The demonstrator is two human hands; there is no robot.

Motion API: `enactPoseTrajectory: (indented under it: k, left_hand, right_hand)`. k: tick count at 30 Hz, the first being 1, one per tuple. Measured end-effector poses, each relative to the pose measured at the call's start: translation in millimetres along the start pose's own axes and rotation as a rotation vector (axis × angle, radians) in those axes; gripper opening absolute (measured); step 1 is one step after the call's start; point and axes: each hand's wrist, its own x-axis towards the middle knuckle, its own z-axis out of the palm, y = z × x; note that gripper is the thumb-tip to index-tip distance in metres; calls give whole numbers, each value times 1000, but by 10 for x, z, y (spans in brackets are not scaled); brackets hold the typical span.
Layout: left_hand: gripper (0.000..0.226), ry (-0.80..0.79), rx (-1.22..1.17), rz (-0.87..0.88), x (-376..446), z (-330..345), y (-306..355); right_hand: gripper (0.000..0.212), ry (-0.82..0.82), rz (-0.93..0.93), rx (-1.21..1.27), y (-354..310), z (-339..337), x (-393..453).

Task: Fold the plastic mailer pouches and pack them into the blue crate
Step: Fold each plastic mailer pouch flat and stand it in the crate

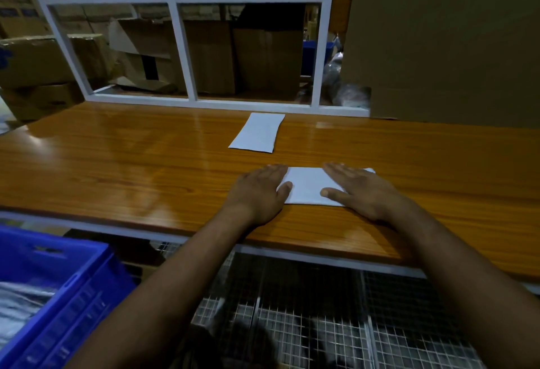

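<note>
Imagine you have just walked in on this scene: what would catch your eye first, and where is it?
First, the two hands at the near edge of the wooden table: the left hand and right hand press flat on a white mailer pouch between them. A second pouch lies alone farther back, near the white shelf frame. At lower left, the bright blue crate stands below the table's edge.

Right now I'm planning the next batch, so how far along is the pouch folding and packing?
Done: the blue crate at lower left already holds some pale, blurred material, likely packed pouches. In hand: the left hand and right hand press flat on a white pouch on the wooden table, apparently creasing it. Left: that pouch and a second white pouch farther back are not yet in the crate.
</note>
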Motion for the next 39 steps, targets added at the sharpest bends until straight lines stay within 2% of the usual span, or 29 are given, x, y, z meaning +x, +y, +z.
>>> enactPoseTrajectory:
  k: [3,7,12,15,20,26,30,33,36,39]
  left_hand:
    - [67,-32,18,-55,11,-14,-58]
    - [72,-55,50,-74,8,-23,-65]
    - [78,-96,114,-101,-15,-121,-31]
    - [71,-5,135,-80,26,-156,132]
    - [45,100,-59,26,86,-62,456]
    - [56,-75,-4,9,75,25,158]
    - [66,-16,-62,42,7,-15,179]
    - [73,20,-137,133,-237,-103,58]
    - [70,-50,-159,202,-611,-180,-181]
    - [74,-44,-79,313,-917,-169,-362]
  right_hand:
    - [95,-5,102,-38,38,20,27]
    - [108,7,145,-34,75,66,51]
    - [96,50,169,256,231,-7,-138]
    - [95,7,165,159,479,-35,-271]
    - [95,-35,173,-54,552,-20,-342]
    - [104,-68,195,-143,546,-29,-351]
    - [113,-54,143,-128,561,-37,-411]
    - [95,1,14,-16,588,-12,-573]
    - [73,2,-69,66,563,6,-779]
    - [75,-43,-111,74,473,44,-950]
